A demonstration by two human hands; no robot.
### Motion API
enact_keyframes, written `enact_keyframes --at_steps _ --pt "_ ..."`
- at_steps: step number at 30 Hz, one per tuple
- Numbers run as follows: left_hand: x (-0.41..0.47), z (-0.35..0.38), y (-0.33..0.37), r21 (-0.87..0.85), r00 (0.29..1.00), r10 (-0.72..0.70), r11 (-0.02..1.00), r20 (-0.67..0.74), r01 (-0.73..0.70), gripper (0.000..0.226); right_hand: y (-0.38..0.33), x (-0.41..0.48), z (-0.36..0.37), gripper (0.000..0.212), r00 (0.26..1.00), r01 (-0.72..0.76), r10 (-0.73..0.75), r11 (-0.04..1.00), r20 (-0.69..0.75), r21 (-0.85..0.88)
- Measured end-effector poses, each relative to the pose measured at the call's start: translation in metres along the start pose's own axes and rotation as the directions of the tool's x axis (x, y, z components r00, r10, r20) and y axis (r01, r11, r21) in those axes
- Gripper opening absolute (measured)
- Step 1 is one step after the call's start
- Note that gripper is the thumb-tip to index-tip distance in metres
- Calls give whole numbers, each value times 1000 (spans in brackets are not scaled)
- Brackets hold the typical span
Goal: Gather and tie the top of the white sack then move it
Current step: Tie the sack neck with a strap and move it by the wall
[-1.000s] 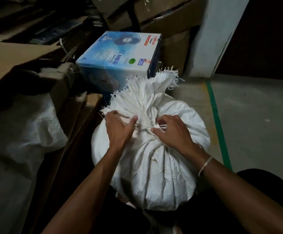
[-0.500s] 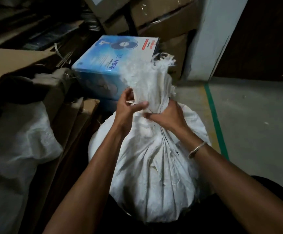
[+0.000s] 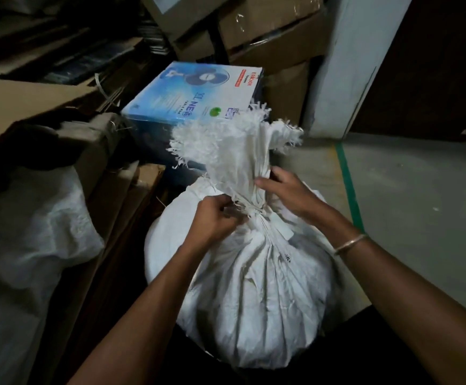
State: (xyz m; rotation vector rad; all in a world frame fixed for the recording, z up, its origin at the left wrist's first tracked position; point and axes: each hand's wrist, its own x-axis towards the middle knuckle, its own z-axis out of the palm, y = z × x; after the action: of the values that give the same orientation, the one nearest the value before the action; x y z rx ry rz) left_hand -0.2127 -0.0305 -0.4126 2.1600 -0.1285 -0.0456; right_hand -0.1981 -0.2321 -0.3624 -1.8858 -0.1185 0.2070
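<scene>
The blue box (image 3: 193, 98) behind the sack (image 3: 254, 295) reads "XL NEO" in dark letters on its top, beside a picture of a fan; a red strip near its far corner carries writing too small for me to read. A small dark mark on the sack's right shoulder is also illegible.

My left hand (image 3: 212, 218) is curled tight, fingers pinching the thin white tie strands at the left of the neck (image 3: 256, 215). My right hand (image 3: 290, 193) is half open, thumb and fingers wrapped loosely round the bunched fabric just above the tie, touching it on the right side. A bangle (image 3: 349, 243) sits on that wrist.

The sack stands upright between my forearms, full and round, its neck cinched and its frayed top (image 3: 226, 140) flaring up and leaning left toward the box. It sits close in front of me, with brown cartons (image 3: 109, 151) on its left and grey floor (image 3: 420, 218) with a green line (image 3: 349, 187) on its right. Another pale bag (image 3: 31, 232) lies well to the left.
</scene>
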Motion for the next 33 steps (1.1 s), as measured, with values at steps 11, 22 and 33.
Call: enact_keyframes --at_steps 11,22,33 --pt "-23 8 22 -412 983 -175 901 -56 137 23 39 -37 5 45 994 -31 -5 949 -112 -314" --pt "-22 4 22 -684 890 -443 618 102 386 14 52 -34 17 26 982 4 -59 955 -178 -296" --pt "-15 -13 6 -727 706 -609 658 -361 196 23 55 -35 13 29 975 -23 -28 974 -220 -227"
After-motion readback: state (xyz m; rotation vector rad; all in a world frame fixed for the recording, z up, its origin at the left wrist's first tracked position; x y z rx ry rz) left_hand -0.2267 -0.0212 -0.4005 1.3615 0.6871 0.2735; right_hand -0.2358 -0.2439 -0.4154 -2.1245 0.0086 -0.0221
